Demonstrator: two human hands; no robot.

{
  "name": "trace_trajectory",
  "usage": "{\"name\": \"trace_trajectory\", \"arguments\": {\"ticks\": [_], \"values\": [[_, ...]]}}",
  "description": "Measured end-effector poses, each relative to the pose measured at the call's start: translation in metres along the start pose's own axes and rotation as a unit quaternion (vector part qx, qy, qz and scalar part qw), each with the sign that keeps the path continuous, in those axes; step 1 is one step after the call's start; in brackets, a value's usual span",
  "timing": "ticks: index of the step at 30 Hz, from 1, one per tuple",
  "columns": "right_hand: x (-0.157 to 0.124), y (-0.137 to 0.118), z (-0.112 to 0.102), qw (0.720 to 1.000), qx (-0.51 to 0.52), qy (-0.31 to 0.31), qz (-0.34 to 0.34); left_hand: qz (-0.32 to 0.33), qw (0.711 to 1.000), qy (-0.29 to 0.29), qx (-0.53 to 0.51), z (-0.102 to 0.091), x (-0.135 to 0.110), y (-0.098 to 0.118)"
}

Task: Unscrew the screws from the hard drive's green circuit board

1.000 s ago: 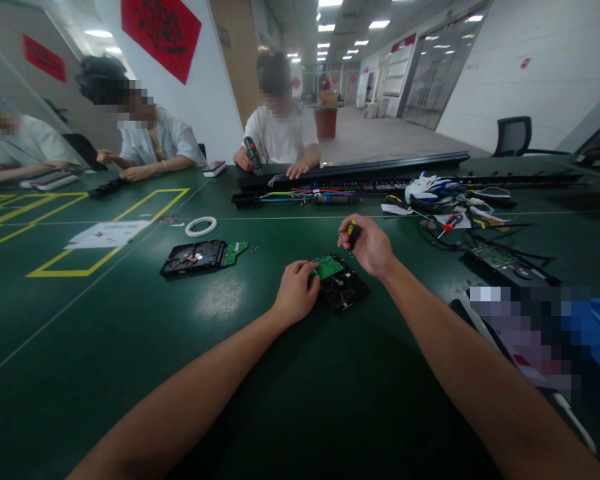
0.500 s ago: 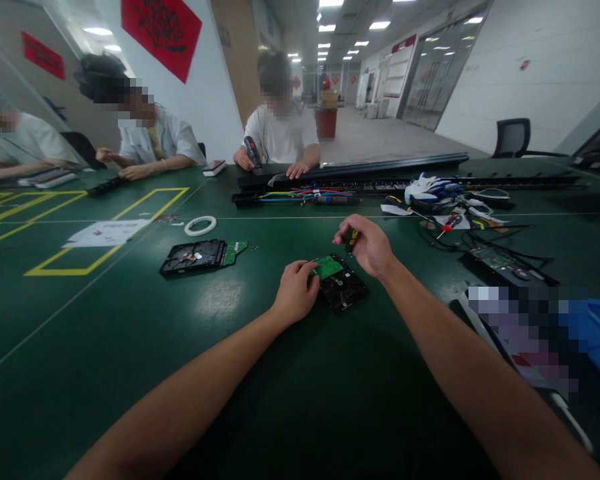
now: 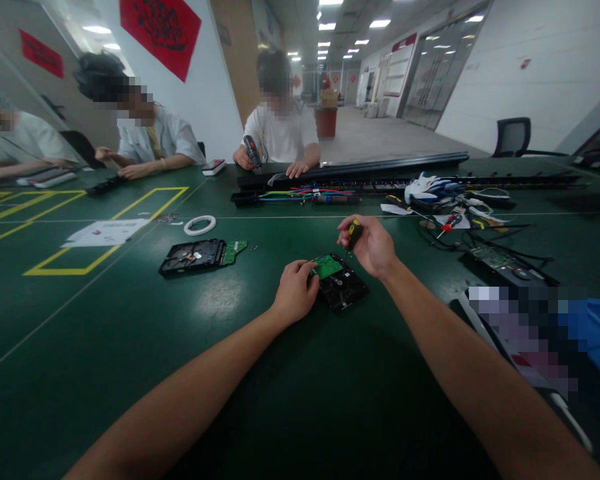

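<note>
Both bare forearms came in from 6 o'clock, the left from lower left, the right from lower right, meeting over the green table (image 3: 130,347).

Left hand (image 3: 296,291): palm down, knuckles up, fingers curled narrow and clamped on the 9 o'clock end of the hard drive (image 3: 343,288), with the fingertips at the edge of the circuit board (image 3: 327,267).

Right hand (image 3: 373,245): raised at 1 o'clock from the drive, wrist cocked, fingers closed around the yellow-and-black handle of a screwdriver (image 3: 353,233). Shaft pointed down toward the board; the tip was too thin to tell whether it touched.

The hard drive lay flat and black at table centre, with the green board lifted at its far-left corner.

At 10 o'clock, well apart: second drive (image 3: 195,256) with its own green board jutting out, then a white tape ring (image 3: 201,225) and a paper sheet (image 3: 107,232).

At 2 o'clock: red-handled tool (image 3: 450,223), tangled cables, gloves (image 3: 427,187).

At 12 o'clock, far: coloured wires (image 3: 305,195), long black rail (image 3: 370,167), and a seated person holding a power driver (image 3: 253,152).

At 4 o'clock, a blurred patch hid whatever lay there.
</note>
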State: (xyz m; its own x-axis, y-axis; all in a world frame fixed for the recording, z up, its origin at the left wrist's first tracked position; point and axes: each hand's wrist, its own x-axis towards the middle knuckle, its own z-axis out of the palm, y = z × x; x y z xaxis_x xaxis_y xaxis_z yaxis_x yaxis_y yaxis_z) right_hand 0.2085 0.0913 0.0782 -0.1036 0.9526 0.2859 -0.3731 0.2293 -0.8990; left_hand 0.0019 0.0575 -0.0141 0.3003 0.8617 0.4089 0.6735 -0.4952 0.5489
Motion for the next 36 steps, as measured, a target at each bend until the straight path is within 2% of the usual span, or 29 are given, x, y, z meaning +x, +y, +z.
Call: {"name": "trace_trajectory", "arguments": {"ticks": [13,20,26,36], "values": [[0.003,0.004,-0.010,0.997,-0.064,0.018,-0.041,-0.001,1.000,0.001,0.000,0.000,0.000,0.001],[0.002,0.003,-0.007,0.999,-0.022,0.025,-0.035,-0.003,1.000,-0.004,0.001,0.000,0.000,-0.001],[-0.004,0.002,-0.001,1.000,0.004,0.002,-0.014,0.001,1.000,0.001,0.003,0.002,0.000,-0.002],[-0.003,0.003,-0.003,0.998,-0.039,0.005,-0.052,-0.002,1.000,-0.001,0.007,0.004,0.001,-0.003]]}}
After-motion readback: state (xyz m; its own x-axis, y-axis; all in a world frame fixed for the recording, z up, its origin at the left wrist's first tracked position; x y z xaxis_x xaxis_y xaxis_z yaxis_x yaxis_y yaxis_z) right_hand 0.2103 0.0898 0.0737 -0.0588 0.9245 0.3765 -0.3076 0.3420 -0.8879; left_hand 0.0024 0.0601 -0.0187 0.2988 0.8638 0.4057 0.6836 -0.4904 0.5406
